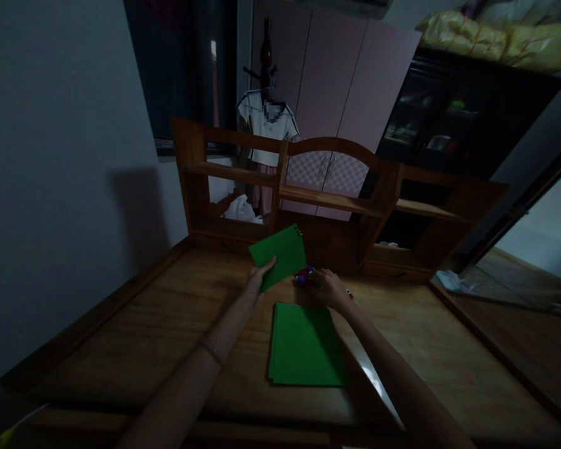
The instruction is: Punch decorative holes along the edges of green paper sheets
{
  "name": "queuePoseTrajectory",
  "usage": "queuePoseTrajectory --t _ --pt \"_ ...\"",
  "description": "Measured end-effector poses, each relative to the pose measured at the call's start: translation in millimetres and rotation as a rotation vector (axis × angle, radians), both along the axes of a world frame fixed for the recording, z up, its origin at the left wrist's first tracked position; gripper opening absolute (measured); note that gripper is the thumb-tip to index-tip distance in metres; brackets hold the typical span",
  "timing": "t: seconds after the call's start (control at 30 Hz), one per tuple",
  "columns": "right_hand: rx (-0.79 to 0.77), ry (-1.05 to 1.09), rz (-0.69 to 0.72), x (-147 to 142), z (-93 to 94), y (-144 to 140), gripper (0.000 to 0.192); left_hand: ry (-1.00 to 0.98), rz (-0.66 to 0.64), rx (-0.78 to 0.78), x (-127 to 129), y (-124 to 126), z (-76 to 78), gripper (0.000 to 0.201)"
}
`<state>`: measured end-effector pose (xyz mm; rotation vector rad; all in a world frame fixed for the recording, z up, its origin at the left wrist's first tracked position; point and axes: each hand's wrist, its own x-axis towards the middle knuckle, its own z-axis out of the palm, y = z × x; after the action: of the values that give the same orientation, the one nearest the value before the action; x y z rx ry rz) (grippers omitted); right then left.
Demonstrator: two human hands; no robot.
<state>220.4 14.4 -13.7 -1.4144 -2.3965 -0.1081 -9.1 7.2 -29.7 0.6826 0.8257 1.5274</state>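
My left hand [260, 274] grips a green sheet of paper [283, 252] by its lower left edge, thumb on top, raised above the wooden desk. Small dark clip-like bits sit at the sheet's top right corner. My right hand [331, 289] is at a little heap of small red, blue and purple things [303, 276], too dim to name. Its fingers are bent down and drawn together at the heap; what they pinch, if anything, is hidden. Between my forearms a stack of green paper [307, 346] lies flat on the desk, its edges slightly uneven.
A small red and white thing [350, 294] lies right of my right hand. Along the desk's back runs a wooden shelf unit [331, 193]. A wall [75, 156] borders the left side. Behind stand a pink wardrobe [331, 81] and a coat rack with a hanging shirt [266, 140].
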Motion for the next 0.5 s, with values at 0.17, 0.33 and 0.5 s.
queuePoseTrajectory --t 0.17,0.33,0.5 --pt "0.050 0.021 -0.018 -12 -1.8 1 0.035 -0.022 -0.010 0.008 2 -2 3.4 0.048" --pt "0.097 -0.047 -0.044 -30 -2.4 1 0.027 -0.020 0.004 -0.030 2 -3 6.7 0.049" --pt "0.140 -0.104 -0.047 -42 -2.1 2 0.020 -0.041 -0.013 -0.018 2 1 4.6 0.049"
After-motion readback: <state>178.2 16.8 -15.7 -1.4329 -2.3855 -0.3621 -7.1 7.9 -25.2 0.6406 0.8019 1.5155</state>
